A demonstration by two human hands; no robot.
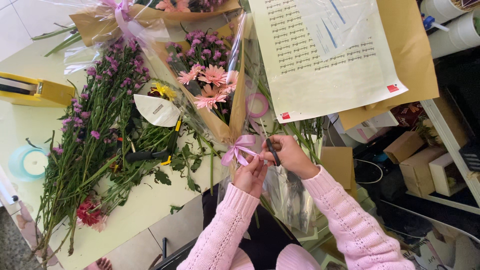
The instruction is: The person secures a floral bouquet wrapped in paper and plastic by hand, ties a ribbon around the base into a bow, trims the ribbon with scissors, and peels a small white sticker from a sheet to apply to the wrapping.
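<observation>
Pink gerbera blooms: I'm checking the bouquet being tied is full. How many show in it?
4 pink gerberas: upper middle, left, lower, right by the wrap. Others may be hidden behind the kraft paper wrap.

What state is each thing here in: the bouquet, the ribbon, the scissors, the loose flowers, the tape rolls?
Bouquet: wrapped in paper and clear film, lying on the table.
Ribbon: tied in a bow around the bouquet's neck.
Scissors: held in the right hand, at the ribbon.
Left hand: holding a ribbon end.
Loose flowers: unwrapped, spread flat.
Pink tape roll: lying flat.
Tape dispenser: resting on the table.
</observation>
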